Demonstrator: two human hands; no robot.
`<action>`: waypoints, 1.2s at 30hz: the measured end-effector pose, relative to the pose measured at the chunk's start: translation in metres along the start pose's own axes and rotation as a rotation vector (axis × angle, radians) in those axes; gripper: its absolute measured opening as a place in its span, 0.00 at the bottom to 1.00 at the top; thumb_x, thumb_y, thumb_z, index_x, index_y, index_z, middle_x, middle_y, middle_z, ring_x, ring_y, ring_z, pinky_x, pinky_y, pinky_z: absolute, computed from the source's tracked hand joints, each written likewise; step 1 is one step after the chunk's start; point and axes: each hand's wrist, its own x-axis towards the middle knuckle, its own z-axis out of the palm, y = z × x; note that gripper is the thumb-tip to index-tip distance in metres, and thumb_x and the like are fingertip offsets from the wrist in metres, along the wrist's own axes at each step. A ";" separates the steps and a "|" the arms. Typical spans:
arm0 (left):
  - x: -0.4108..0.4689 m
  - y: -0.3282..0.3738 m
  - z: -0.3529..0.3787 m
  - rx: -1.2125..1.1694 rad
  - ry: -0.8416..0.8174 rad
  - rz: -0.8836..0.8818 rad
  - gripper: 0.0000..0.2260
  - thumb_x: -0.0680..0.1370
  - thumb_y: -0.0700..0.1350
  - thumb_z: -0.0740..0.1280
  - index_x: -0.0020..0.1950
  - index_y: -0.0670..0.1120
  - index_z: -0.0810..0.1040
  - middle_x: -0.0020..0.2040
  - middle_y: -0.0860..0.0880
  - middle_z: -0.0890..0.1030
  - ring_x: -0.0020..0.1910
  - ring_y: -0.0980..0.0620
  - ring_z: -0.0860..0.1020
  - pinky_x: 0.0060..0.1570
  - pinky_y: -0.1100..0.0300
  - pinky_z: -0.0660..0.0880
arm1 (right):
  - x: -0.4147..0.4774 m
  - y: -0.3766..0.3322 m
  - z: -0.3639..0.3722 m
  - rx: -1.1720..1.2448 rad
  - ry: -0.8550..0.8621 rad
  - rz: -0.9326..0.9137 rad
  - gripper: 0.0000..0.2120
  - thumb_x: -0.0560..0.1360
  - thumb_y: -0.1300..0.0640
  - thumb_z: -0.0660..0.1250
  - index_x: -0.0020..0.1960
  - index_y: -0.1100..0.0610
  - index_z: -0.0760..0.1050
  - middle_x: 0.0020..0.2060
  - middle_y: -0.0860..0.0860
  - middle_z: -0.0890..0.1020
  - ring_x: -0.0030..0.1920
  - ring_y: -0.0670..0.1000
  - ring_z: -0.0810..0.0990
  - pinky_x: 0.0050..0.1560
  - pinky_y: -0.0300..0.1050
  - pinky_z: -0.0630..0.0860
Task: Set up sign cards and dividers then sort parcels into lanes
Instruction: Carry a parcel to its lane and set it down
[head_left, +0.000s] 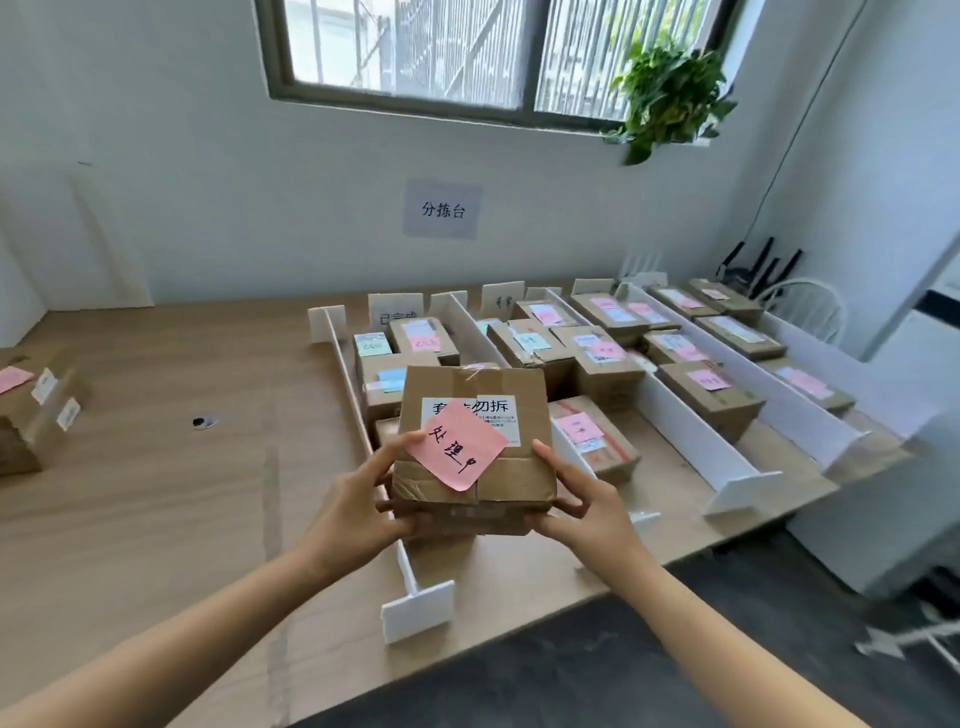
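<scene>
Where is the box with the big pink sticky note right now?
In the head view, the box is lifted between the left hand and right hand, above the near end of the leftmost lane, beside the white divider.

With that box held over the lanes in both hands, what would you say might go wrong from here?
1. The pink note sits crooked on the held box and might peel off.
2. The thin white divider stands right beside the box; lowering it could knock the divider.
3. The lanes look crowded, so it may land on another parcel.
</scene>
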 end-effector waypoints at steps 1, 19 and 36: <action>0.003 0.006 0.014 0.004 -0.005 0.005 0.37 0.64 0.38 0.79 0.63 0.68 0.69 0.53 0.63 0.80 0.53 0.57 0.79 0.49 0.58 0.80 | -0.003 0.004 -0.014 0.013 0.006 0.012 0.32 0.70 0.63 0.75 0.66 0.38 0.69 0.60 0.34 0.73 0.58 0.33 0.74 0.56 0.27 0.72; 0.071 0.083 0.255 0.053 -0.104 0.135 0.40 0.66 0.42 0.77 0.57 0.81 0.60 0.57 0.69 0.68 0.58 0.61 0.69 0.54 0.70 0.71 | -0.043 0.092 -0.251 0.036 0.122 0.095 0.34 0.69 0.66 0.74 0.67 0.39 0.71 0.65 0.44 0.76 0.62 0.46 0.77 0.61 0.41 0.76; 0.209 0.101 0.377 -0.007 -0.151 0.139 0.39 0.64 0.38 0.79 0.61 0.73 0.68 0.55 0.59 0.79 0.55 0.57 0.79 0.49 0.60 0.80 | 0.027 0.157 -0.384 0.047 0.242 0.116 0.36 0.68 0.65 0.76 0.66 0.35 0.71 0.65 0.42 0.76 0.64 0.45 0.75 0.64 0.46 0.74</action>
